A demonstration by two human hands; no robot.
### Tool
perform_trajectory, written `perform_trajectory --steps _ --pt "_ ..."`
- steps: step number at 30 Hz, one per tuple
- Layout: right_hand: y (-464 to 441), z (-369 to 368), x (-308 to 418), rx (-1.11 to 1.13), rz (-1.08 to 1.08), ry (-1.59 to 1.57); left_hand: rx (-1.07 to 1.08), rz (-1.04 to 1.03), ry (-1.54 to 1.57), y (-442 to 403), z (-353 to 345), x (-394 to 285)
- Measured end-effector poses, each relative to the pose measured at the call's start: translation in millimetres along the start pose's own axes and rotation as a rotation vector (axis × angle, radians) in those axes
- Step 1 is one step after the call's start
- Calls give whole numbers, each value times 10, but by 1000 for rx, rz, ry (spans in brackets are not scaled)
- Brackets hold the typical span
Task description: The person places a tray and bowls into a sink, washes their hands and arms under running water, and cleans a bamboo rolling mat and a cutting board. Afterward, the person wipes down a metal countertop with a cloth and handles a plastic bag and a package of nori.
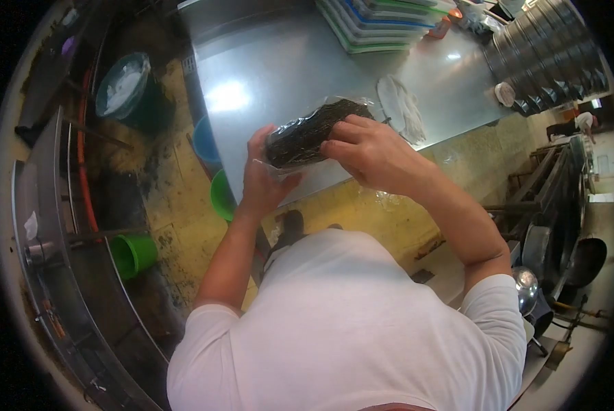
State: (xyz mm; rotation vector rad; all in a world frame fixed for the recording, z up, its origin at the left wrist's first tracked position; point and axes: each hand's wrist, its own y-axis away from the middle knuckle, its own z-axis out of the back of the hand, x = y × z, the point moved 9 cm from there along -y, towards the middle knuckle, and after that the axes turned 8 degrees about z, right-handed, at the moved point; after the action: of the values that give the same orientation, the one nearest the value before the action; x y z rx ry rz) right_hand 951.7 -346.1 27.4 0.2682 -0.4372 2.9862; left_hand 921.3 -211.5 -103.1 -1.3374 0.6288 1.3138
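Note:
A dark, rough-surfaced block in clear plastic wrap [307,137] is held up over the near edge of the steel table [273,75]. My left hand [267,177] grips its left end, thumb below and fingers along the side. On its right part, my right hand [362,147] has its fingers curled against the dark surface and the wrap. Loose clear plastic sticks out at both ends of the block. A folded white cloth [399,109] lies on the table to the right of the block.
Stacked lidded containers [379,27] and metal pans [543,55] stand at the table's far side and right. Green buckets [134,255], a blue one [205,140] and a lined bin [123,89] are at the left. Woks [584,262] hang right; a person [584,122] is far right.

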Motion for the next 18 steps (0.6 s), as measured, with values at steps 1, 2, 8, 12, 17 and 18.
perform_trajectory --steps 1,2,8,12,17,18 --pt "-2 -42 5 19 3 18 18 40 38 2 -18 45" --pt "-1 -72 15 37 5 37 38 79 76 1 -39 77" --pt "-42 -223 -46 90 -39 76 75 114 141 -45 -49 84" --pt "-83 -68 -52 12 -77 142 62 4 59 -94 -12 -46" --pt "-12 -193 -101 -27 -88 38 67 126 109 -86 -92 187" --pt "20 -148 -119 -46 -109 6 54 77 -70 -102 -94 179"
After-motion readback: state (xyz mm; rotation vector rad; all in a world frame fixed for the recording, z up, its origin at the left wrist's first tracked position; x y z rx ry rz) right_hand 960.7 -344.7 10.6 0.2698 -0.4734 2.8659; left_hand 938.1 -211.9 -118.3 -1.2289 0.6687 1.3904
